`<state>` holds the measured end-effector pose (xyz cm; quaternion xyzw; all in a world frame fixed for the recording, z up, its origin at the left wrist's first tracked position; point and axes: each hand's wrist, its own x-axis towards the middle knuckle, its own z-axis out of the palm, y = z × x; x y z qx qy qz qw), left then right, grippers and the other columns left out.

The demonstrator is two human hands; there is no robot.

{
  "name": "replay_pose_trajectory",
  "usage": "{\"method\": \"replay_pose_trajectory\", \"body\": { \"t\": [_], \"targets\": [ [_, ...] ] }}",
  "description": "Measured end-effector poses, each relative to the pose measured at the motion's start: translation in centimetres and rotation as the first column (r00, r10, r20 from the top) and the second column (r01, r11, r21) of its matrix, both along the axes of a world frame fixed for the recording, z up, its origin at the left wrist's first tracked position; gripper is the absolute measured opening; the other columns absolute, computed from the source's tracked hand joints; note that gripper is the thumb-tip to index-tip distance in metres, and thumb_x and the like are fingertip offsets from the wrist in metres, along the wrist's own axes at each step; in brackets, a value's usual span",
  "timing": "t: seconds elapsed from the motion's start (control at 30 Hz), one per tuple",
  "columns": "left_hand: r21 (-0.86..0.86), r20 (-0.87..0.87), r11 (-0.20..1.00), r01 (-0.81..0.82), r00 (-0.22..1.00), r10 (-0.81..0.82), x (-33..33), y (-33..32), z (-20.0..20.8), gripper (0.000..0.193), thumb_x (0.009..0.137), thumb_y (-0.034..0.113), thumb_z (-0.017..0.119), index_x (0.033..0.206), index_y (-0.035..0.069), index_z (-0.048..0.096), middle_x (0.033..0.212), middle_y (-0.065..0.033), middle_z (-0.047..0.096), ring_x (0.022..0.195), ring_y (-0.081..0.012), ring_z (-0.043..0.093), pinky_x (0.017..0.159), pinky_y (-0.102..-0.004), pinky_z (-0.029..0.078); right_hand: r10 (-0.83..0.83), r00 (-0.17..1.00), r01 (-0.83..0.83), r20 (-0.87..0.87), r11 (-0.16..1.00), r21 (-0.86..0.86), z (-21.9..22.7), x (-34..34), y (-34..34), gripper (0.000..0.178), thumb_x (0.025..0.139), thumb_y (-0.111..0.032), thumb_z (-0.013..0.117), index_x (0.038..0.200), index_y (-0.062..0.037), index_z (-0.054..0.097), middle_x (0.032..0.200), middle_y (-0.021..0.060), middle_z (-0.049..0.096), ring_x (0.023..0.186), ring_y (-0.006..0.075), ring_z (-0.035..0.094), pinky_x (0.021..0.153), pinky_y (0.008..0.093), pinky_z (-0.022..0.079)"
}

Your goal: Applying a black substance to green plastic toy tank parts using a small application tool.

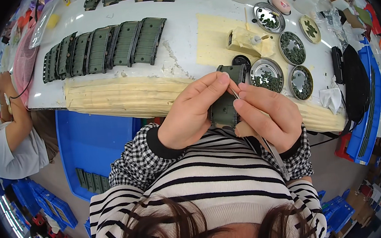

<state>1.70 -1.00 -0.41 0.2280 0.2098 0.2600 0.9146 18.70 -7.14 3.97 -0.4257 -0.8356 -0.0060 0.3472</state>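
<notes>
My right hand [272, 115] is closed around a pair of metal tweezers [277, 159], whose long shanks run back below the palm toward my sleeve. Its thumb and forefinger meet the fingertips of my left hand [196, 107], pinched together; whatever small thing lies between them is too tiny to make out. Under both hands is a dark green, curved, ribbed plastic panel [223, 111] with toothed side edges, at the table's front edge. My fingers cover part of it.
Rows of similar green panels [124, 45] lie at the left. Round metal dishes with small green parts, such as one dish [280, 74], stand right, near a yellow block [240, 40]. A blue crate [92, 142] sits below the table. Another person [16, 140] is at far left.
</notes>
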Motion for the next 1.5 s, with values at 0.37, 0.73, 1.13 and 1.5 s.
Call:
{"method": "replay_pose_trajectory", "body": {
  "t": [0.37,0.73,1.13,1.5],
  "targets": [
    [-0.021,-0.005,1.0,0.001,1.0,-0.002,0.0,-0.1,0.3,0.026,0.102,0.028,0.045,0.099,0.005,0.058,0.091,0.0,0.059,0.081,-0.0061,0.057,0.071,-0.0213,0.049,0.012,1.0,-0.012,0.011,1.0,0.007,0.4,0.0,0.2,0.032,0.075,-0.019,0.072,0.097,0.0033,0.064,0.092,0.0141,0.064,0.085,0.0289,0.068,0.07,0.0337,0.059],
    [0.013,-0.007,1.0,-0.006,1.0,0.006,-0.1,-0.2,0.0,0.028,0.102,0.028,0.044,0.097,0.004,0.058,0.091,-0.0005,0.06,0.082,-0.0066,0.059,0.071,-0.0214,0.05,0.005,0.999,-0.006,-0.034,1.0,-0.016,0.2,0.0,0.1,0.034,0.075,-0.023,0.073,0.097,0.0019,0.065,0.092,0.0144,0.065,0.085,0.0287,0.068,0.069,0.0338,0.059],
    [0.177,-0.055,0.959,-0.221,0.971,0.234,-1.1,0.2,1.7,0.068,0.095,0.003,0.05,0.15,0.01,0.011,0.134,-0.0194,0.047,0.102,-0.0239,0.063,0.094,-0.0427,0.052,-0.493,0.682,0.296,-0.54,0.861,-0.412,-5.2,2.1,1.4,0.012,0.092,-0.006,0.058,0.093,0.0014,0.068,0.083,0.0103,0.066,0.075,0.0195,0.059,0.069,0.029,0.046],
    [-0.044,-0.065,0.971,-0.236,0.97,0.233,-1.8,0.7,1.2,0.042,0.093,0.005,0.051,0.133,0.001,0.04,0.117,-0.0124,0.057,0.106,-0.0224,0.06,0.1,-0.0463,0.048,-0.492,0.798,0.4,-0.347,0.864,-0.304,-5.2,2.0,1.9,0.01,0.089,-0.009,0.062,0.091,-0.0018,0.069,0.081,0.0086,0.065,0.071,0.0211,0.055,0.065,0.0304,0.044]
  ]
}}
